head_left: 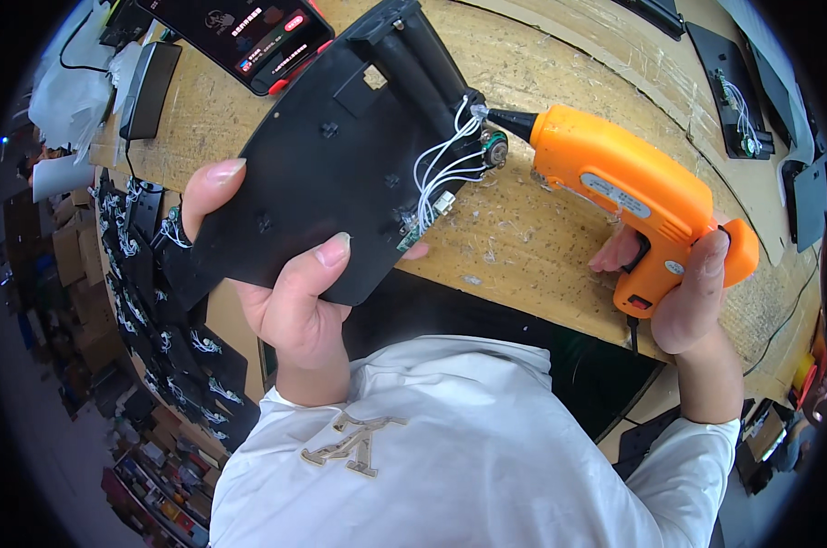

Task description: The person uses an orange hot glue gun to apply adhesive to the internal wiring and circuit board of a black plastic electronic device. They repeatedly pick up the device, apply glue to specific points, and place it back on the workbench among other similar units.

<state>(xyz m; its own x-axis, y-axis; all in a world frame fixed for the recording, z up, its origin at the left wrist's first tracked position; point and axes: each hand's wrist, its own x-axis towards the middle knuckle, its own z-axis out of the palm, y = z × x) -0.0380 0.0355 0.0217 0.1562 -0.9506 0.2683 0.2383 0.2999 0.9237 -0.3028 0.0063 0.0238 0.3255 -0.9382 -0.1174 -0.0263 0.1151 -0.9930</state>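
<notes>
Gripped in my left hand is a black plastic panel, tilted up above the bench. White wires run along the panel's right side, between a small green circuit board and a round component. A black tubular section forms its upper edge. My right hand is wrapped round the handle of an orange hot glue gun, a finger at the trigger. The gun's black nozzle points left, its tip at the wires' upper end, where a clear blob of glue shows.
A phone stands at the back left of the wooden bench, near a dark box-shaped device. Several similar wired black panels are piled at the left. More panels lie at the far right. The gun's cord hangs at the bench's front edge.
</notes>
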